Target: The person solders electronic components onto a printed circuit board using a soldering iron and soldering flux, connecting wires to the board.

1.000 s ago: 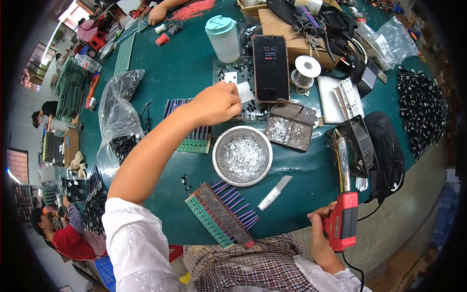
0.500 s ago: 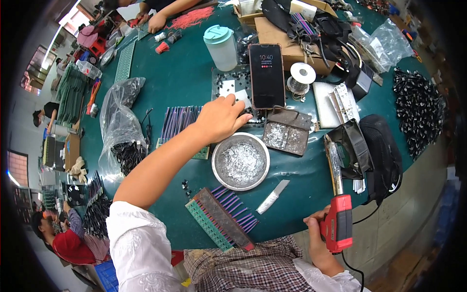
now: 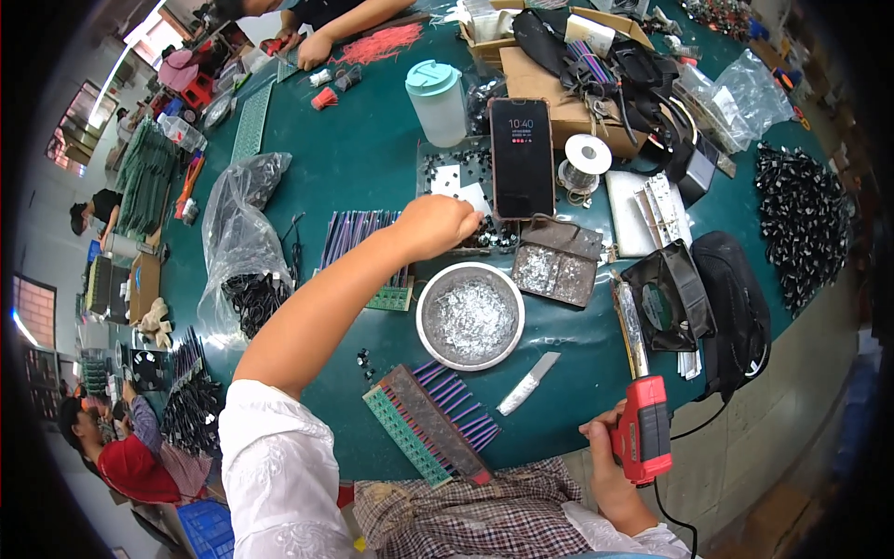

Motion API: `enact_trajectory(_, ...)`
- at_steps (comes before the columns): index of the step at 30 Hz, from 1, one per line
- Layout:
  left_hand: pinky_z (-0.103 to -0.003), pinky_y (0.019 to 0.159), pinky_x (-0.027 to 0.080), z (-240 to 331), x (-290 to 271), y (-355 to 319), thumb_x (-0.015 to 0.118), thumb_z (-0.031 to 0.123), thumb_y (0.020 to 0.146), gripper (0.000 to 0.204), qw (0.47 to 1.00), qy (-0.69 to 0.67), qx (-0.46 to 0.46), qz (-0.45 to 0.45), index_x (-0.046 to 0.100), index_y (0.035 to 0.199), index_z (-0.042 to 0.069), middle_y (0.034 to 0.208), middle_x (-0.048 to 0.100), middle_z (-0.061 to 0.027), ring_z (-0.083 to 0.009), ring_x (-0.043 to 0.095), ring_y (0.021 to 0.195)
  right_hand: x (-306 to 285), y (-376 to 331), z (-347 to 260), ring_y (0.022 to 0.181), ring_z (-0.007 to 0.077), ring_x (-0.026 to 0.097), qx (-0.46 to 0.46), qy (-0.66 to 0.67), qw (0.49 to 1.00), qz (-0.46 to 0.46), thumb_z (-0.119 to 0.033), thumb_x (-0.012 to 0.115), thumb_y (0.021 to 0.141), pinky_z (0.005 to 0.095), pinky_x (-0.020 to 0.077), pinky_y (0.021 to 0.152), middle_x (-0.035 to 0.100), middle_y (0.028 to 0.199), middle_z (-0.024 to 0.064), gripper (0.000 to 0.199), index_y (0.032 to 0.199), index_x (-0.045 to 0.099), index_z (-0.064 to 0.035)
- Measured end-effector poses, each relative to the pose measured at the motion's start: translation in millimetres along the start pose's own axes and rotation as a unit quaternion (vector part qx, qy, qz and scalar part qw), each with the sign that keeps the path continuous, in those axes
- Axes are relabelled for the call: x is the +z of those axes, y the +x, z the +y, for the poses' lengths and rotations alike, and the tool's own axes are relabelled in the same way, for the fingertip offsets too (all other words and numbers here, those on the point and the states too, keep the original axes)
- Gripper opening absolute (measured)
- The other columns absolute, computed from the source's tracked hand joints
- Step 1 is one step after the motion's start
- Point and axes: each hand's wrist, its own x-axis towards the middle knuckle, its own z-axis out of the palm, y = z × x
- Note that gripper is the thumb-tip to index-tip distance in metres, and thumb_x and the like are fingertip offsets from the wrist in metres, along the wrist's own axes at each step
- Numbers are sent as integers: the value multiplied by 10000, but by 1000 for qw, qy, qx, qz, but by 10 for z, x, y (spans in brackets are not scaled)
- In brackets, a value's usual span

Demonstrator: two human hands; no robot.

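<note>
My left hand (image 3: pixel 438 226) reaches over a clear bag or tray of small black parts (image 3: pixel 477 170), fingers drawn together at its near edge. Whatever sits between those fingertips is hidden. Low on the right, my right hand (image 3: pixel 615 470) grips a red and grey soldering gun (image 3: pixel 644 433), its long metal barrel pointing away from me. Between my hands stands a round metal bowl (image 3: pixel 426 326) of silvery scraps. Nearer me, a brown bar (image 3: pixel 433 419) lies across purple-blue wires beside a green circuit board strip (image 3: pixel 402 438). A silvery flat strip (image 3: pixel 529 384) rests to its right.
Beyond the bowl are a phone (image 3: pixel 521 158), a lidded cup (image 3: pixel 438 107), a solder spool (image 3: pixel 585 163) and a brown two-part tray (image 3: pixel 559 265). A black fan (image 3: pixel 666 293) and black pouch (image 3: pixel 731 307) sit right. Another person's hand (image 3: pixel 315 51) works at the far left.
My left hand's fingers have gone from spread to drawn together over the small black parts. My right hand still holds the soldering gun. The view has shifted slightly.
</note>
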Motion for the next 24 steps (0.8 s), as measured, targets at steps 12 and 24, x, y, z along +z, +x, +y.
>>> enact_trajectory(12,-541,760,511,34,-426,-542,469,361,967,452,985,-16,-84,151,692,801,5,820,689,-232,-435,656,802,216,39,-436,800,158,567,28,42,998,31,89,571,901,316,513,705,492,1037,80,343,1204,448,-14)
enact_trajectory(24,-449,566,473,81,603,-2464,702,208,876,240,938,69,-162,299,549,766,60,728,560,-124,-346,603,656,439,-265,-696,800,141,551,-41,7,997,63,104,577,894,317,523,712,485,1041,71,352,1196,451,-25)
